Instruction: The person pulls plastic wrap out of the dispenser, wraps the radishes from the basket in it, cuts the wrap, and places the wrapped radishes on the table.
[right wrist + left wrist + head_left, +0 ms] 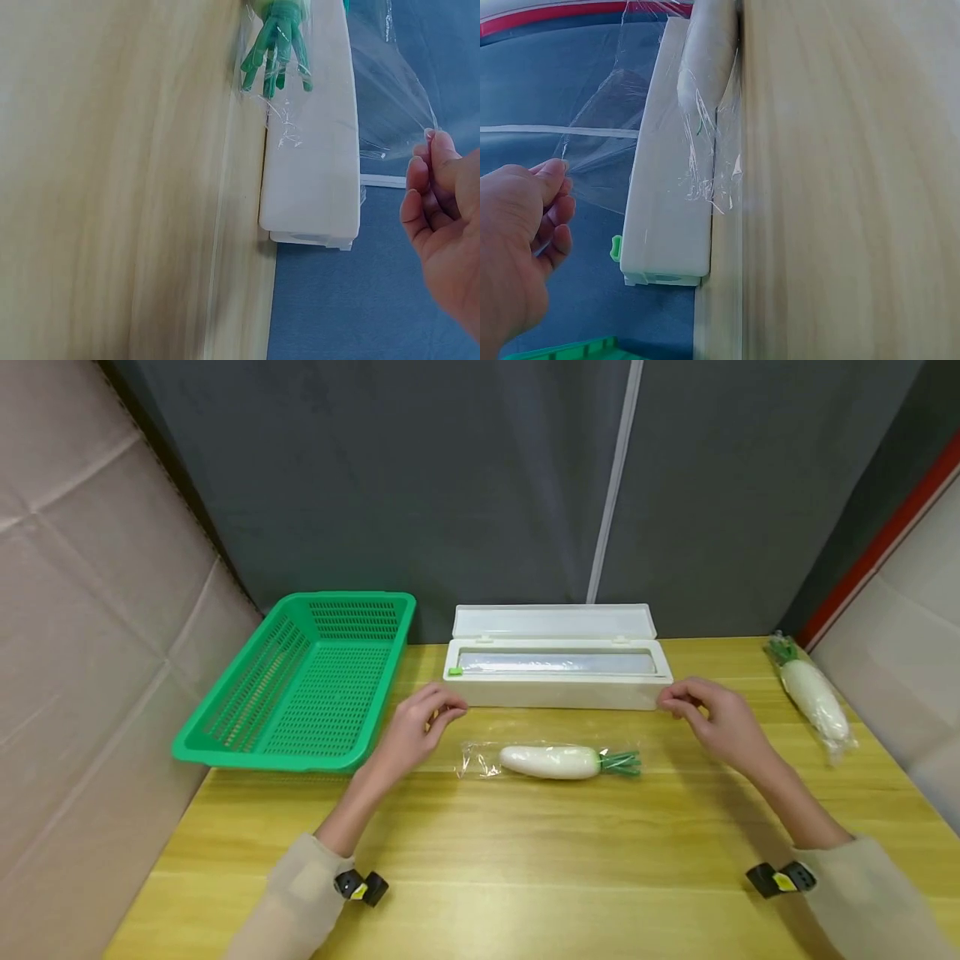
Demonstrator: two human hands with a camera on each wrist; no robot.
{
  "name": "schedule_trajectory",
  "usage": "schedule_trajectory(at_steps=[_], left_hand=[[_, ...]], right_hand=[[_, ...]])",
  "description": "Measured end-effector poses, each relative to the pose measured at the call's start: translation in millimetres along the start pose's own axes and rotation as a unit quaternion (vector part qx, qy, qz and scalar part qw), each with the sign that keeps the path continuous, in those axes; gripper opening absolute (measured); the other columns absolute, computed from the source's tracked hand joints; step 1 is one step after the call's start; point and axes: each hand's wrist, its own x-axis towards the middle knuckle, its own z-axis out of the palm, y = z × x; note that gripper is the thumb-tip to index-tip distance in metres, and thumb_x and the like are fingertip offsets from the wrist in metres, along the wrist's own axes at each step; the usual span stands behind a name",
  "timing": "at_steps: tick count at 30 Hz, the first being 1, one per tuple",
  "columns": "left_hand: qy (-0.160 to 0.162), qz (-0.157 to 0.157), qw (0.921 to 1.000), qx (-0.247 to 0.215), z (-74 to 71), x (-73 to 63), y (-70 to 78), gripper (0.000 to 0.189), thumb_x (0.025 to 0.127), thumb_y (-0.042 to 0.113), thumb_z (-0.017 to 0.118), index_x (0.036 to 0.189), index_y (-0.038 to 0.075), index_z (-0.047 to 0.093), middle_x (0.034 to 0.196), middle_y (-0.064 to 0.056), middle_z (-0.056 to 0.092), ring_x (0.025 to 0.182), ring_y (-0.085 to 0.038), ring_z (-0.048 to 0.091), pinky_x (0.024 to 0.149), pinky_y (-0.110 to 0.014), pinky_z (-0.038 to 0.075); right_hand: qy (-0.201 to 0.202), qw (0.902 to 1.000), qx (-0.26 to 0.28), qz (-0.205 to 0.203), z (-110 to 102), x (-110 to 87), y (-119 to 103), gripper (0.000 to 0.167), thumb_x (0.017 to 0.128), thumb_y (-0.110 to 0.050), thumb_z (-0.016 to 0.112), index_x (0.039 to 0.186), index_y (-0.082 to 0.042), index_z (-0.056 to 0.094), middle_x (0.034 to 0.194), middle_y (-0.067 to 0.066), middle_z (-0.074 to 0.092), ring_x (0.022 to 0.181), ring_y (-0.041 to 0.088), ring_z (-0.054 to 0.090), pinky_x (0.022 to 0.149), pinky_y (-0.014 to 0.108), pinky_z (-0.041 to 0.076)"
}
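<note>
Clear plastic wrap [600, 169] is stretched between the two hands. My left hand [417, 724] pinches one corner of it between thumb and forefinger. At the other side, my right hand [714, 720] pinches the opposite corner [430, 129] the same way. Between and a little nearer than the hands lies a white radish [550, 762] with short green stalks [277, 46], on the table with film around it and loose film past its tip. Just behind stands a white wrap dispenser [558, 696], its lid [555, 622] raised and a roll of film inside.
A green plastic basket [182, 749] stands at the left, holding nothing visible. Another white radish [813, 697], wrapped in film, lies at the far right of the wooden table [555, 877]. A dark panel [390, 485] rises behind the table; light walls flank both sides.
</note>
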Motion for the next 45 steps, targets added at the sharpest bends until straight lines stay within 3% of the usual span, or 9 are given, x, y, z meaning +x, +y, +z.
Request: schedule_trajectory(at_steps=[10, 17, 23, 30, 40, 45], left_hand=[[-0.041, 0.029, 0.9985, -0.024, -12.9, -19.1, 10.3, 0.007, 0.092, -0.002, 0.07, 0.097, 0.004, 0.072, 0.095, -0.005, 0.068, 0.074, -0.011, 0.057, 0.06, -0.02, 0.049], [-0.075, 0.059, 0.995, -0.028, -16.5, -27.0, 13.5, 0.006, 0.093, -0.001, 0.069, 0.096, 0.004, 0.072, 0.096, -0.006, 0.069, 0.087, -0.017, 0.065, 0.074, -0.022, 0.056], [-0.097, 0.066, 0.9924, -0.036, -16.4, -32.5, 13.4, 0.013, 0.087, -0.007, 0.073, 0.094, 0.003, 0.071, 0.095, -0.006, 0.067, 0.085, -0.016, 0.065, 0.075, -0.02, 0.055], [-0.127, 0.074, 0.9877, -0.054, -14.4, -39.0, 8.7, 0.003, 0.094, 0.002, 0.069, 0.095, 0.003, 0.072, 0.095, -0.006, 0.068, 0.085, -0.015, 0.066, 0.076, -0.019, 0.055], [-0.174, 0.001, 0.9827, -0.062, -11.4, -45.2, 8.4, 0.016, 0.089, -0.002, 0.073, 0.104, 0.004, 0.072, 0.097, -0.002, 0.069, 0.084, -0.01, 0.063, 0.073, -0.021, 0.055], [-0.213, -0.014, 0.9768, -0.021, -9.7, -45.1, 5.2, 0.015, 0.089, 0.001, 0.074, 0.101, 0.009, 0.073, 0.097, 0.003, 0.068, 0.09, -0.009, 0.064, 0.082, -0.021, 0.055]], right_hand=[[-0.034, 0.9987, 0.024, -0.028, -8, -17.1, -7, 0.015, 0.091, 0.007, 0.068, 0.094, -0.008, 0.071, 0.08, -0.003, 0.062, 0.069, 0.008, 0.053, 0.058, 0.019, 0.043], [-0.07, 0.9961, 0.035, -0.04, -11, -26.7, -7, 0.023, 0.09, 0.01, 0.067, 0.093, -0.013, 0.068, 0.08, -0.007, 0.059, 0.071, 0.007, 0.052, 0.058, 0.019, 0.042], [-0.1, 0.9925, 0.044, -0.056, -11, -35.4, -1, 0.026, 0.09, 0.009, 0.067, 0.094, -0.016, 0.066, 0.083, -0.005, 0.06, 0.072, 0.01, 0.053, 0.061, 0.018, 0.042], [-0.143, 0.9852, 0.061, -0.073, -7, -42.2, 5, 0.026, 0.089, 0.01, 0.068, 0.095, -0.015, 0.066, 0.087, -0.004, 0.062, 0.072, 0.008, 0.053, 0.059, 0.019, 0.043], [-0.187, 0.9769, 0.046, -0.092, 1, -41.8, 13, 0.019, 0.087, 0.002, 0.073, 0.093, -0.016, 0.068, 0.089, -0.014, 0.062, 0.078, -0.001, 0.054, 0.063, 0.017, 0.047], [-0.214, 0.9705, 0.039, -0.105, 4, -38.4, 14, 0.029, 0.084, 0.008, 0.074, 0.092, -0.019, 0.069, 0.09, -0.016, 0.064, 0.08, -0.002, 0.055, 0.065, 0.02, 0.049]])
